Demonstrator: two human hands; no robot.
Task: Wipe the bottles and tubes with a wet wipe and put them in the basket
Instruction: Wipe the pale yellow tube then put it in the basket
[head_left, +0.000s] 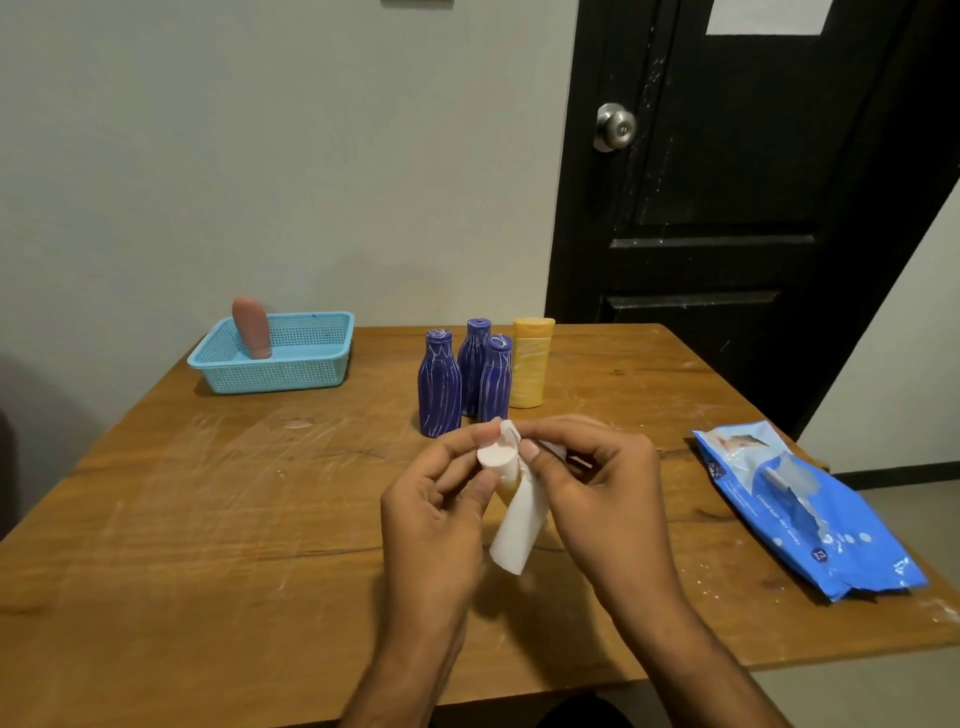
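Above the worktop (208, 519), in front of three blue bottles (467, 379), the left hand (436, 514) pinches a small white-capped tube (498, 462) while the right hand (597, 483) pinches a limp wet wipe (519, 530) against it — light, likely slippery, best held near the cap.

Home room, scuffed wooden table (208, 493), black panelled door (727, 208), plain wall (260, 156)

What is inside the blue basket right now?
One pink tube stands upright in the basket, leaning toward its back wall. The near wall hides the tube's base and part of the floor.
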